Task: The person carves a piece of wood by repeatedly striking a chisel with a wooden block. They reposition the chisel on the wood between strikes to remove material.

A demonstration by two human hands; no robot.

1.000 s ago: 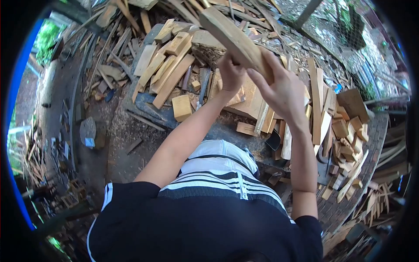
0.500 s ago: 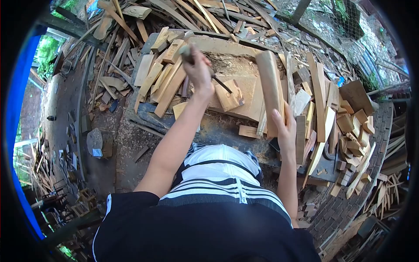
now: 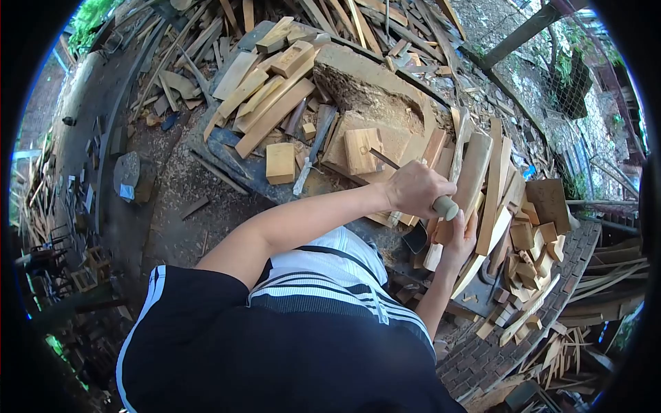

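My left hand [image 3: 418, 189] is closed around a chisel [image 3: 446, 207], whose handle butt points toward my right hand. The dark blade [image 3: 383, 158] slants up and left, its tip over or against a small wooden block [image 3: 363, 153] with a marked face; contact is hard to judge. Lower right, my right hand [image 3: 458, 237] is closed around a thick wooden club [image 3: 474, 165], its broad end pointing up and away. My left forearm crosses in front of my body. The block sits on a larger worn timber [image 3: 399, 134].
Wood strips [image 3: 275, 113] and a loose block [image 3: 280, 164] lie left of the timber. More boards [image 3: 497, 186] and offcuts [image 3: 533, 251] crowd the right side. Scrap wood [image 3: 406, 41] is heaped behind the bench. A stump [image 3: 134, 179] stands on the ground at left.
My left hand has moved right and down with the chisel, from upper left of the block to near my right hand. The block sits turned more upright. The view has shifted and rotated.
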